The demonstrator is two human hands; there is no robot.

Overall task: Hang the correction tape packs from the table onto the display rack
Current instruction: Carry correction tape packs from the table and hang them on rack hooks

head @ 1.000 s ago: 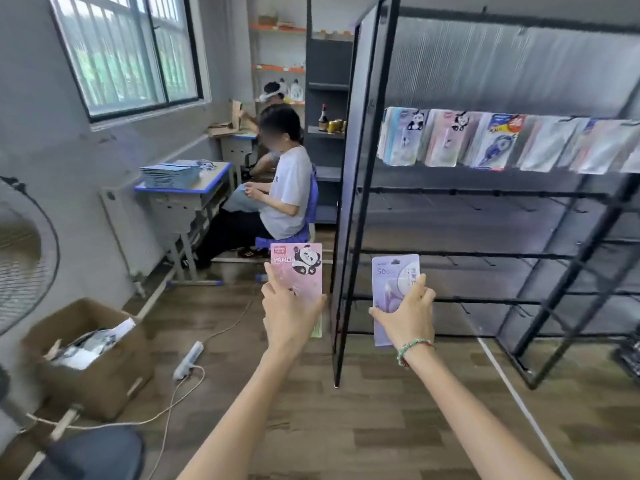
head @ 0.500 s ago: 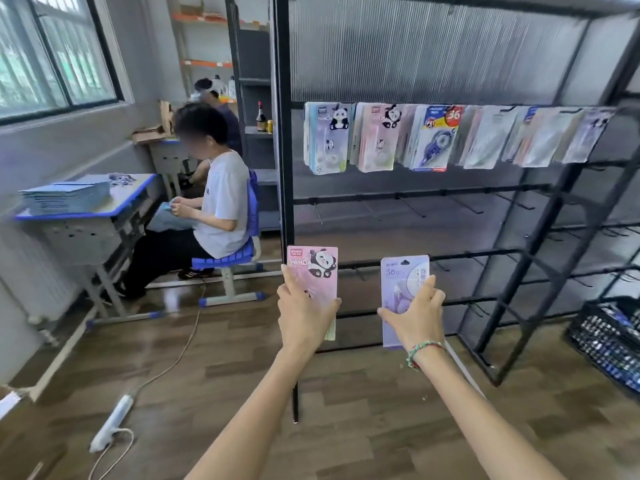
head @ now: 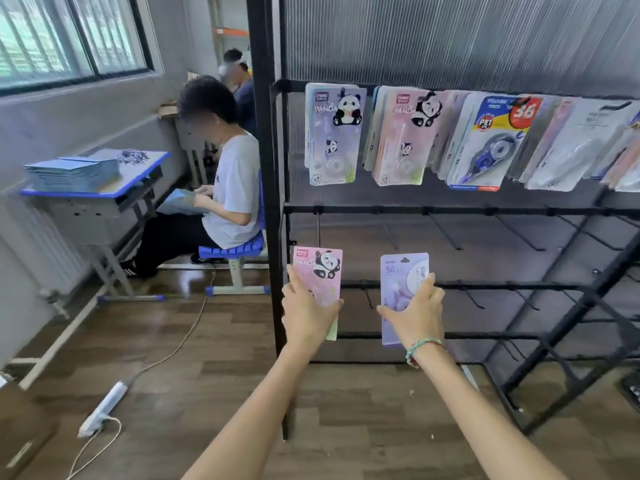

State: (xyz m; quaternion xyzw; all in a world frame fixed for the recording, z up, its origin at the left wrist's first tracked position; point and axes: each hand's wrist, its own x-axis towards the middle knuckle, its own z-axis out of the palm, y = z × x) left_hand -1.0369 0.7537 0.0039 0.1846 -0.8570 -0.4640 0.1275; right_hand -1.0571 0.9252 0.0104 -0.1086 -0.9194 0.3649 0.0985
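Left hand (head: 308, 315) grips pink panda pack (head: 320, 271), right hand (head: 415, 315) grips purple pack (head: 398, 275), before rack (head: 266, 202).

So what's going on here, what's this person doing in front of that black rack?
A person is stocking the display rack with correction tape. The left hand holds a pink panda pack, the right hand a lilac pack, both upright in front of the lower rows, not yet hung. The top row already carries hanging packs; the hooks below show bare. Another person sits at a desk to the left.
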